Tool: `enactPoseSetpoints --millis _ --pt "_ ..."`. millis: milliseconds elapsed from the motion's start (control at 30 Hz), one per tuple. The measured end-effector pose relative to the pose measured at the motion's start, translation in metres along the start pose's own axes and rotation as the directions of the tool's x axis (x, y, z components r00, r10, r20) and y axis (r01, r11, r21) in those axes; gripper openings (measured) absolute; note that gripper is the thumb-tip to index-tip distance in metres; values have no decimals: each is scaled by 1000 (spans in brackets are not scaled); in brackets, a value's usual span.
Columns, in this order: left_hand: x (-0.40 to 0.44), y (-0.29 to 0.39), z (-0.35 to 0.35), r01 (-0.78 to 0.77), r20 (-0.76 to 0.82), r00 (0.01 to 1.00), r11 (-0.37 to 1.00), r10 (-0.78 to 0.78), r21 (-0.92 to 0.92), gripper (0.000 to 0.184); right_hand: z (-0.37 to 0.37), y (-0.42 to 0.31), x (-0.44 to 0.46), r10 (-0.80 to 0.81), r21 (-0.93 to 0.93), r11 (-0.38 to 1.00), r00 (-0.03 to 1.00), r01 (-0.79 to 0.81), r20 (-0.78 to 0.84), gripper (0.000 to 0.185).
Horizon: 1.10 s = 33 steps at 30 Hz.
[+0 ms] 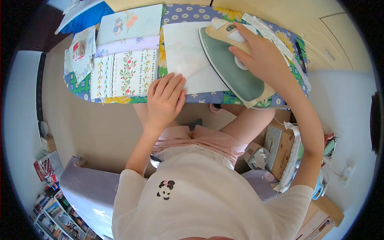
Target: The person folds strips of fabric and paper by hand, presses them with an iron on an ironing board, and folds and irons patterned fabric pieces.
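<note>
A green and cream clothes iron (228,60) rests on a white sheet of cloth or paper (180,42), its body slanting across the right part of the sheet. My right hand (260,54) is wrapped round the iron's handle. At the sheet's lower left corner lies my left hand (165,98), fingers stretched out and pressing flat on the edge. Just left of it is a stack of printed fabric (124,74) with floral stripes, a lilac band and a pale blue piece on top.
A patterned ironing board (184,15) carries everything. On its left are fabric scraps (86,66) with a small red and white box (79,51). Along the right lie fabric strips (272,34) and a black pen-like object (301,57). Cream cabinets (332,48) stand behind.
</note>
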State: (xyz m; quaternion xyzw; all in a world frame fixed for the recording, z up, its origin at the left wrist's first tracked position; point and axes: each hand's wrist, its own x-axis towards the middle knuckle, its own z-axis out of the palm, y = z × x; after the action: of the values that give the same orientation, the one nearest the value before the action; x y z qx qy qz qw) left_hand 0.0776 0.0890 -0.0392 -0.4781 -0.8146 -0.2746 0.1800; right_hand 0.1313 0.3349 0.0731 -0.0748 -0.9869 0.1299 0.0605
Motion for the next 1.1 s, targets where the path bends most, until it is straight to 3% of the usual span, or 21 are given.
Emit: enactPoseSetpoints --millis 133,300,1033,1100 --pt "-7 -5 3 -10 3 1000 1000 10 -28 25 2 1 0 21 37 999 999 -22 25 55" --pt "-8 -6 5 -21 0 1000 1000 21 4 24 2 -4 -1 -77 28 997 997 77 4 52" --pt "-14 -9 5 -26 -52 998 998 23 -58 27 8 -28 -1 -10 -49 999 999 13 49 48" --pt "-13 -7 5 -20 -24 1000 999 20 -36 28 14 -30 -3 -70 -22 997 998 70 4 49"
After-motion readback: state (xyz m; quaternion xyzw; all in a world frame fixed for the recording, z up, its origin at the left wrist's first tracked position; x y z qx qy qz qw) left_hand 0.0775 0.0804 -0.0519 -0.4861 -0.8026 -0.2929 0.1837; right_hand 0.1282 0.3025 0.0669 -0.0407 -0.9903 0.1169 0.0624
